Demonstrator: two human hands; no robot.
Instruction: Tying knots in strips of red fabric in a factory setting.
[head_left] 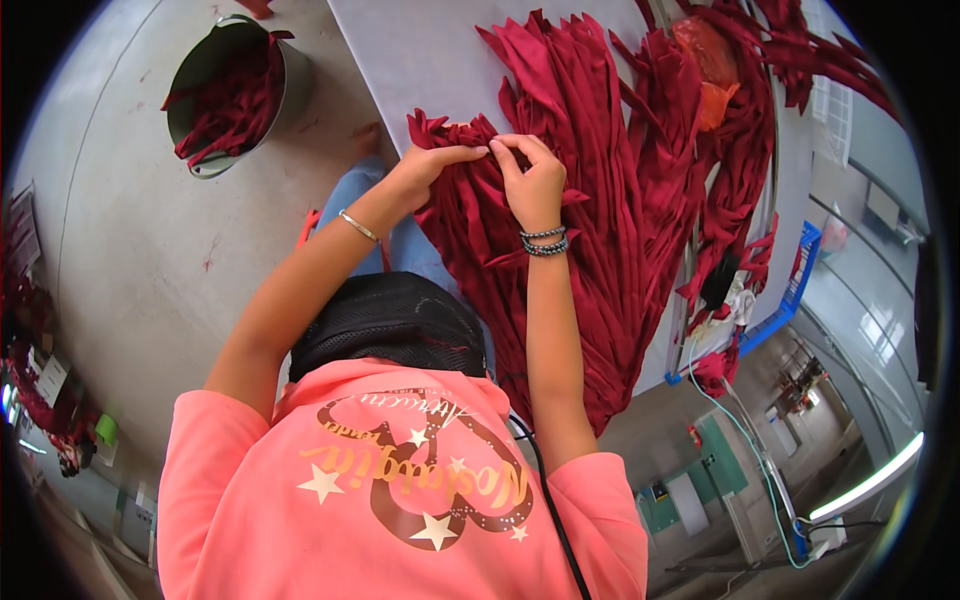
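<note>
head view: a bundle of dark red fabric strips point(560, 200) is spread in a long fan over the grey table point(420, 50), its gathered end hanging off the table's near edge. the bunched top corner of the bundle is pinched by both hands: the left hand point(425, 165) is closed on the crumpled edge, the right hand point(535, 175) is curled with fingertips nipping a strip just beside it. sorting or separating of strips appears to be in hand; a single strip would need to be teased free without dragging its neighbours. an orange plastic bag point(710, 70) lies further along the table, and a metal bucket point(225, 95) of red scraps stands on the floor, well apart from the table.
</note>
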